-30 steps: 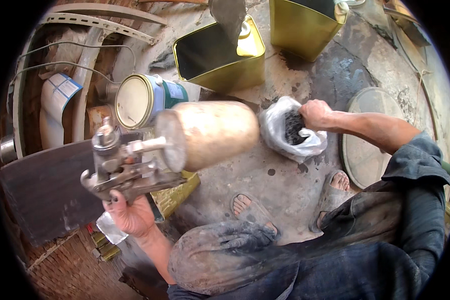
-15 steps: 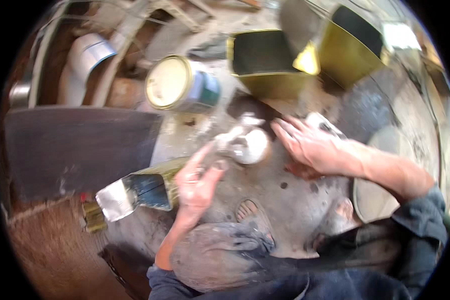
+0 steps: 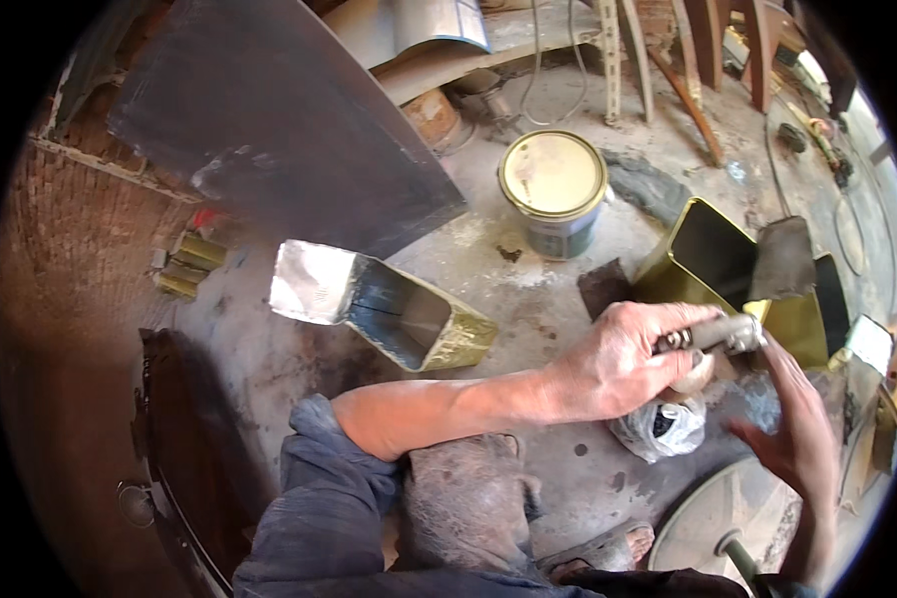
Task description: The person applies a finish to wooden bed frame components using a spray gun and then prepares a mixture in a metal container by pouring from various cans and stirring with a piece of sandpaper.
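The left hand (image 3: 608,369) had its grip closed around the spray gun (image 3: 713,334), held up off the floor (image 3: 543,299) near the plastic bag (image 3: 680,436). The right hand (image 3: 799,434) was spread, fingertips at the gun's front end, contact unclear. Progress, judged: gun lifted, not yet set down; bag unsealed, dark contents (image 3: 662,426) inside.

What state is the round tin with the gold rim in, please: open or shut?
Shut: a pale lid covers the whole top of the round tin.
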A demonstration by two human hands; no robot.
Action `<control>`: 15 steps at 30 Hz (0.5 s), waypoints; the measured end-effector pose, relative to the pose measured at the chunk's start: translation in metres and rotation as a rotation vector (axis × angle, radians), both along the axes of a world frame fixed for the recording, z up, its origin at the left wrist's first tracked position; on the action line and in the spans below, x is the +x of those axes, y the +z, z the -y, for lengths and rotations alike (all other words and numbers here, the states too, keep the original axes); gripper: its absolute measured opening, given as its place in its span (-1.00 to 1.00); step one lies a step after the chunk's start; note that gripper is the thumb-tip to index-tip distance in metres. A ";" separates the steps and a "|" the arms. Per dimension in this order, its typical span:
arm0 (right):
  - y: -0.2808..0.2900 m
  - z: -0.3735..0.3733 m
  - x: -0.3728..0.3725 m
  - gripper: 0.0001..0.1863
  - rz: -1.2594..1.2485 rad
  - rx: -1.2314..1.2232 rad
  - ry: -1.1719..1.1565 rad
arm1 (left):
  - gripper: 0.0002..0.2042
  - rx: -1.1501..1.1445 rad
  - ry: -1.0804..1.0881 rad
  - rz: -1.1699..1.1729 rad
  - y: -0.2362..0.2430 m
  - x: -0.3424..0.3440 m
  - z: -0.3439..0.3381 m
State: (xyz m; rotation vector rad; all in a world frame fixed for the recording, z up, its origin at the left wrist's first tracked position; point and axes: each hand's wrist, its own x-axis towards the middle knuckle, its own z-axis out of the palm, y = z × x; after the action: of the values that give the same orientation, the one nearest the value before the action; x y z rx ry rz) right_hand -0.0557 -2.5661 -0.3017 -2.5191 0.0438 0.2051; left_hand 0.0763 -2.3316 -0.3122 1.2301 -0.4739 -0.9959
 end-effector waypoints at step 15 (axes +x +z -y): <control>-0.079 -0.068 -0.010 -0.59 0.076 0.393 -0.291 | -0.48 -0.056 -0.145 0.324 0.005 -0.031 0.012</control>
State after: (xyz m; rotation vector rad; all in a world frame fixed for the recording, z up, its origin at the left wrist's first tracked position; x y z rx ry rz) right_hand -0.0661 -2.4984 -0.3812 -2.0963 0.3068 -0.0030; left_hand 0.0454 -2.3439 -0.3076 1.3259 -0.8488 -0.9006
